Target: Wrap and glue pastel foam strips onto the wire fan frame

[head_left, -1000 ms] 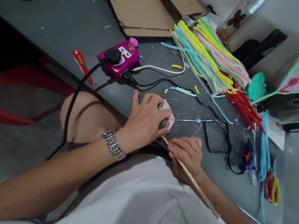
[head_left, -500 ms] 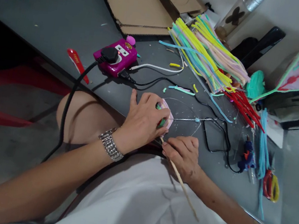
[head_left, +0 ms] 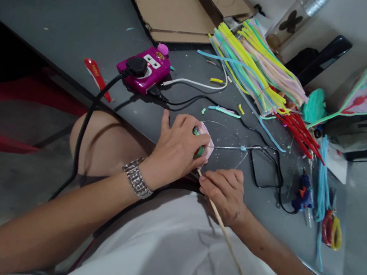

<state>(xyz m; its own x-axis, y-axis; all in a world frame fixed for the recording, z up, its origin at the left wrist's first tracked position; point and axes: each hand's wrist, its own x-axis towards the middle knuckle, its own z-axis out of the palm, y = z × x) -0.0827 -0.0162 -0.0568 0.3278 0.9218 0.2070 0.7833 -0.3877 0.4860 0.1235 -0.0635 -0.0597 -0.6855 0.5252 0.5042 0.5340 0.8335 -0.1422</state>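
Note:
My left hand (head_left: 182, 144), with a metal watch on its wrist, is closed over a small pink and green craft piece (head_left: 209, 143) at the table's near edge. Its fingers cover much of the piece. My right hand (head_left: 226, 189) pinches a thin wooden stick (head_left: 222, 227). The tip of the stick meets the near edge of the craft piece; whether it goes inside is hidden. Its long end slants down across my white shirt. A thin metal rod with a light blue bit (head_left: 243, 148) and a loop of fine wire extend right from the piece.
A purple power adapter (head_left: 140, 81) with black cables stands left of centre, near a red cutter (head_left: 96, 79). Bundled pipe cleaners (head_left: 247, 69) lie at the back. A blue glue gun (head_left: 303, 190) and scissors (head_left: 332, 229) are at right. Cardboard (head_left: 176, 13) lies behind.
The view has shifted very slightly. Both hands keep their hold on the craft piece and the stick, and nothing else has visibly moved.

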